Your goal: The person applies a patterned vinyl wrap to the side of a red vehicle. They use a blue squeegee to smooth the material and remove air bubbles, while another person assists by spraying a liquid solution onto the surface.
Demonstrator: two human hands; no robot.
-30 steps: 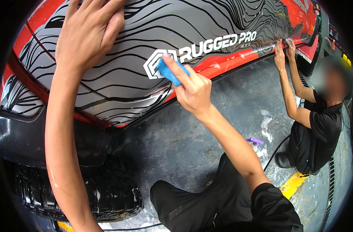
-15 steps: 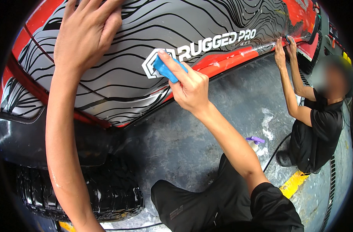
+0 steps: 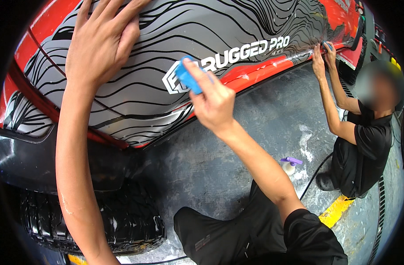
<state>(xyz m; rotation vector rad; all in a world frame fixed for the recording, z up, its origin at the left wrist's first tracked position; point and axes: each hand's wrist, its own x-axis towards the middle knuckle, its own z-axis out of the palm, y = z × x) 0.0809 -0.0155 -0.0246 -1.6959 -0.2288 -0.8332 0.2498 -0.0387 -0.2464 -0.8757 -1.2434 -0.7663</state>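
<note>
Right hand [image 3: 213, 100] shifted blue pad [image 3: 188, 79] up white emblem [image 3: 170, 85].

One vehicle [image 3: 197, 33], one purple-topped bottle [image 3: 289, 167], one co-worker [image 3: 370, 139] show.

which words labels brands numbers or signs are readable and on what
Grey panel: large white lettering, part-hidden hexagonal emblem; legible, but I won't copy it.
Line beneath: too small.
Red panel: pale lettering, blurred.
White strip on red flap: too small.
Black trousers: faint mark, unreadable.
</note>
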